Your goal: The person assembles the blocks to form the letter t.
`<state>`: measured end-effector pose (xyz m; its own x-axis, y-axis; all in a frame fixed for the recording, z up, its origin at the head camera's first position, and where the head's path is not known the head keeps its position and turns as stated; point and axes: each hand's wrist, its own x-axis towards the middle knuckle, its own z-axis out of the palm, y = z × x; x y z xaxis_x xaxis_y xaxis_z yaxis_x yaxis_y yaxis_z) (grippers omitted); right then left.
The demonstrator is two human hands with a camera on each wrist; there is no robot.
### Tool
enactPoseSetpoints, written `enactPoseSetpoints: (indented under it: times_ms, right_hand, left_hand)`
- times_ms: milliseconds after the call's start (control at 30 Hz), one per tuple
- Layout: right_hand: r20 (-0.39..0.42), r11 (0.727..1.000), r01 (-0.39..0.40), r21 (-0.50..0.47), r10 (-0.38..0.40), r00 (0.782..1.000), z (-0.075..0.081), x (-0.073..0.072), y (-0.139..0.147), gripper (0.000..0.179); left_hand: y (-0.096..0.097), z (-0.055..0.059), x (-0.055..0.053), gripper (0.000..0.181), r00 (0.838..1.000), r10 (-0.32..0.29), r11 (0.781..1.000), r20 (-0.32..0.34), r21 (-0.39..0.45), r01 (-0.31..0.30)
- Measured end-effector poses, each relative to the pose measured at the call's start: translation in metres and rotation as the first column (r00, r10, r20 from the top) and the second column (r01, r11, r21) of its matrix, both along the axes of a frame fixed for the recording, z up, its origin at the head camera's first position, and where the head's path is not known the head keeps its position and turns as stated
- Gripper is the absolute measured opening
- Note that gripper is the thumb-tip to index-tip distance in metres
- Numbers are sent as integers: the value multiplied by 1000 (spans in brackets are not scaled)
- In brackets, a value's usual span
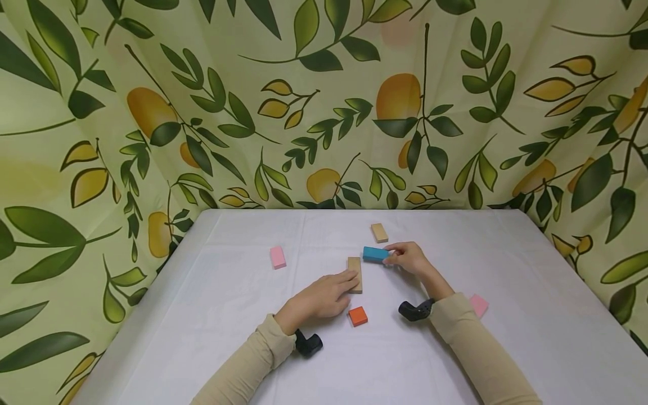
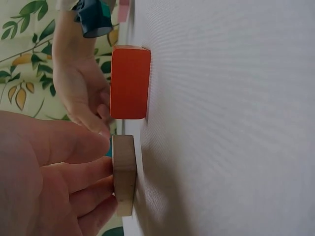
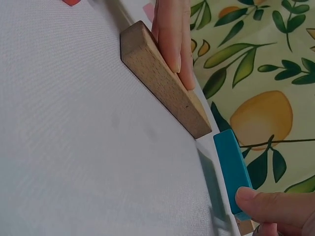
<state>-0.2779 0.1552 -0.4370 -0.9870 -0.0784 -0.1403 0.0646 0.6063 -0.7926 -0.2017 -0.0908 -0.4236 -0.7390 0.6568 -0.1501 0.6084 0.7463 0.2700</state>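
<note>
A long wooden block (image 1: 356, 280) lies flat on the white cloth. My left hand (image 1: 324, 295) rests its extended fingers on top of this block; in the right wrist view those fingers (image 3: 170, 44) look straight against its upper face. My right hand (image 1: 409, 257) pinches the right end of a blue block (image 1: 374, 255) between thumb and fingers. Seen from the right wrist, the blue block (image 3: 231, 169) sits just beyond the wooden block's far end, with its shadow on the cloth beside it. An orange-red block (image 1: 358, 316) lies close to my left hand, nearer to me.
A shorter wooden block (image 1: 379, 233) lies behind the blue one. One pink block (image 1: 278, 257) is at the left, another pink block (image 1: 478, 305) partly behind my right sleeve. Black wrist cameras (image 1: 416, 310) hang under both wrists. A leaf-patterned curtain (image 1: 324, 112) borders the table.
</note>
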Motion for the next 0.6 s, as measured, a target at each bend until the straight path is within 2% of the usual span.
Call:
enactPoseSetpoints:
  times_ms: [233, 600]
  right_hand:
    - [-11, 1000, -17, -1, 16, 1000, -3, -3, -4, 40]
    - [3, 1000, -9, 7, 9, 1000, -2, -6, -9, 41]
  left_hand:
    - [-1, 1, 2, 51, 1000, 1, 1000, 24, -1, -1]
    - [-1, 1, 3, 51, 1000, -5, 1000, 12, -5, 5]
